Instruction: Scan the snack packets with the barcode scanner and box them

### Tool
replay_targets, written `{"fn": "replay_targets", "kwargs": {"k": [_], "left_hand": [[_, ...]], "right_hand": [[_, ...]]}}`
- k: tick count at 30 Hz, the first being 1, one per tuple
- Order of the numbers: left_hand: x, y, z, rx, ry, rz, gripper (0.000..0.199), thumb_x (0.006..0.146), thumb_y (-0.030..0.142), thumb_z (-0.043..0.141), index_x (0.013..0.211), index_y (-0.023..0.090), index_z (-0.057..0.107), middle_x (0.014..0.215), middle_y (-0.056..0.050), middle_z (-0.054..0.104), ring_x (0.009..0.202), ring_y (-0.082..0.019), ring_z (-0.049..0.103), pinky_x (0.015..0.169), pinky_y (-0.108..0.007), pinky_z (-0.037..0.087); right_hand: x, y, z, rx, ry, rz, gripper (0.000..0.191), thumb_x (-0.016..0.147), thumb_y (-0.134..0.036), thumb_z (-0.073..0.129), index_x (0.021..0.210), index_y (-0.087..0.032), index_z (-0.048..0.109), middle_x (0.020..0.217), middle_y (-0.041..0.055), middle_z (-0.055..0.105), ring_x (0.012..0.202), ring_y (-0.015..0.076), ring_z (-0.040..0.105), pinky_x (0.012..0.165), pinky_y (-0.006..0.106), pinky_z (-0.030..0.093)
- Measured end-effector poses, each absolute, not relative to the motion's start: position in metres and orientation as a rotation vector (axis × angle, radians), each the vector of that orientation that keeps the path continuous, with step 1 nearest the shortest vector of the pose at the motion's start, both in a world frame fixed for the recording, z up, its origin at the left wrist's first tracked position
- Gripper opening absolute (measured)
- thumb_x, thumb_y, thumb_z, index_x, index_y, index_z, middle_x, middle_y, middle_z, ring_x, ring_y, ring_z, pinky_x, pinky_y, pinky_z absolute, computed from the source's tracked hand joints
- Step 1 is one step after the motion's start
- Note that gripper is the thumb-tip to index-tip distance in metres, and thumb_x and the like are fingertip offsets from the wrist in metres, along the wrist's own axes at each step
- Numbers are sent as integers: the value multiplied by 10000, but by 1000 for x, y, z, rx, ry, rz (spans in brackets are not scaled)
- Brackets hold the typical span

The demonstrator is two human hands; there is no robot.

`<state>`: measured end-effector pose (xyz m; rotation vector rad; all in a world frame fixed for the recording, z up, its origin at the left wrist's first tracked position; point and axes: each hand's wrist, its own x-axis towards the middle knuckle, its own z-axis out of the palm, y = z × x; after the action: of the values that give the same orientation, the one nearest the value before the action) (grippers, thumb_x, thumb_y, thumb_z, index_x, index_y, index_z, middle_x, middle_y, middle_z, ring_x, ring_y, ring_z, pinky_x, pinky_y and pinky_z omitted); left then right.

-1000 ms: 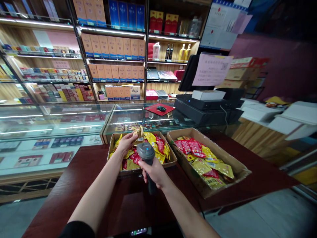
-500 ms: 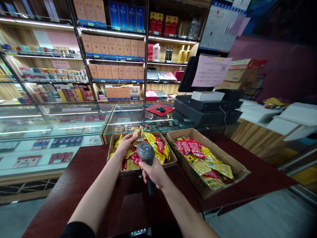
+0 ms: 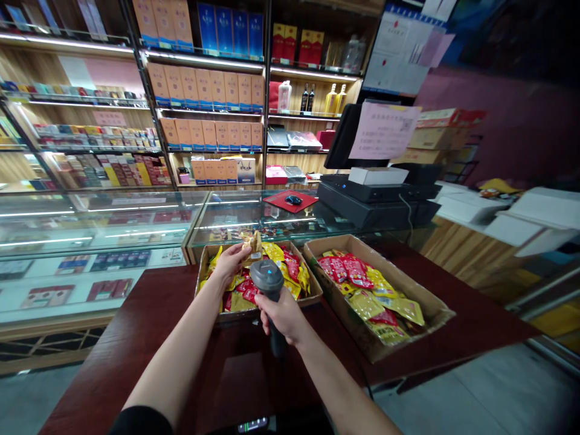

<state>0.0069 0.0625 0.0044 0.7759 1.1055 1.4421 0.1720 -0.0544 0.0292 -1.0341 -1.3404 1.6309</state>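
Note:
My left hand [image 3: 232,264] pinches a small gold snack packet [image 3: 254,244] over the far side of the left cardboard box [image 3: 240,315]. A pale label patch shows on the packet's lower part. My right hand [image 3: 284,317] grips the handle of a dark grey barcode scanner [image 3: 267,278], its fingers wrapped round it. The scanner's head, with a small blue light, points away from me toward the packet. Below both hands, red and yellow snack packets [image 3: 244,287] fill the left box, partly hidden by the scanner and my hands.
To the right, a second cardboard box [image 3: 362,338] holds more snack packets [image 3: 385,296]. Both boxes stand on a dark red table [image 3: 158,326]. Behind are a glass display counter [image 3: 226,211], a mouse [image 3: 293,200] on a red mat, and a monitor [image 3: 341,136] above a black cash drawer [image 3: 362,208].
Almost nothing differs. Both hands keep the same hold on the packet and the scanner, and the view has shifted very slightly.

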Motion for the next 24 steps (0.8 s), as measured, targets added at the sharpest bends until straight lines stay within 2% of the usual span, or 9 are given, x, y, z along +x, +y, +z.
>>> {"fn": "replay_targets", "kwargs": {"k": [3, 8, 12, 21, 24], "left_hand": [[8, 62, 6, 758, 1104, 1448, 496, 510, 279, 875, 960, 166, 699, 883, -47, 708, 621, -103, 629, 518, -183, 441], [11, 63, 5, 719, 923, 1496, 417, 556, 193, 841, 943, 129, 700, 875, -91, 721, 720, -179, 677, 629, -254, 523], [10, 65, 2, 732, 913, 1495, 394, 579, 167, 818, 951, 120, 697, 888, -105, 722, 755, -199, 688, 674, -282, 547], [11, 65, 5, 743, 961, 1477, 423, 581, 194, 825, 977, 129, 693, 913, -110, 720, 785, -206, 689, 674, -281, 553], [10, 64, 6, 747, 1003, 1483, 429, 593, 223, 823, 989, 130, 687, 903, -105, 718, 734, -187, 685, 629, -262, 544]], "right_hand": [[172, -55, 30, -1039, -1340, 1633, 215, 708, -377, 598, 681, -190, 497, 337, -76, 449, 252, 91, 377, 290, 201, 318], [172, -55, 32, -1051, -1360, 1609, 203, 708, -358, 591, 661, -190, 487, 342, -73, 455, 264, 93, 393, 290, 199, 331], [172, -54, 32, -1044, -1348, 1610, 198, 701, -356, 593, 671, -190, 489, 336, -77, 449, 259, 94, 388, 286, 200, 325], [171, -54, 30, -1057, -1323, 1618, 178, 699, -344, 592, 671, -188, 512, 338, -75, 453, 258, 94, 374, 291, 211, 321], [172, -50, 31, -1047, -1285, 1589, 156, 680, -317, 612, 674, -169, 563, 435, -36, 546, 324, 96, 435, 352, 226, 377]]}}
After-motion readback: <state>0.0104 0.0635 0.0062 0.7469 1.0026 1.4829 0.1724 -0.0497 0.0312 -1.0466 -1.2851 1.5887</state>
